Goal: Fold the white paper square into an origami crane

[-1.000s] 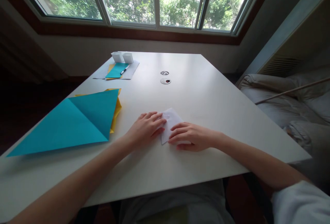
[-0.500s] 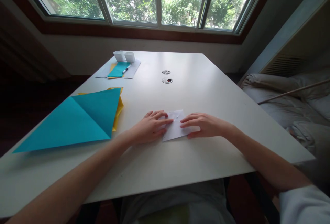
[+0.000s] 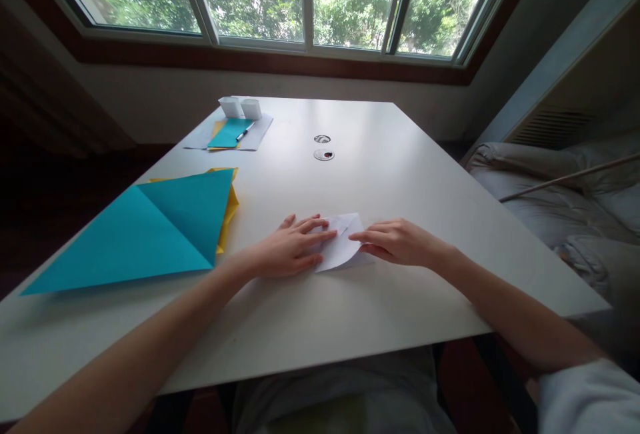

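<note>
A small folded white paper (image 3: 341, 247) lies on the white table (image 3: 380, 187) in front of me. My left hand (image 3: 290, 251) rests flat on its left part, fingers stretched out and pressing it down. My right hand (image 3: 397, 242) is at the paper's right edge, its fingers drawn together on a flap that curls up slightly from the table.
A large folded blue sheet (image 3: 135, 231) lies at the left over a yellow sheet (image 3: 227, 211). At the far left of the table are more papers (image 3: 233, 134), a pen (image 3: 243, 133) and two small white boxes (image 3: 241, 108). A cushioned seat (image 3: 555, 201) stands to the right.
My right hand slid from the paper's near edge to its right side and now lifts a flap. My left hand stayed pressing the paper.
</note>
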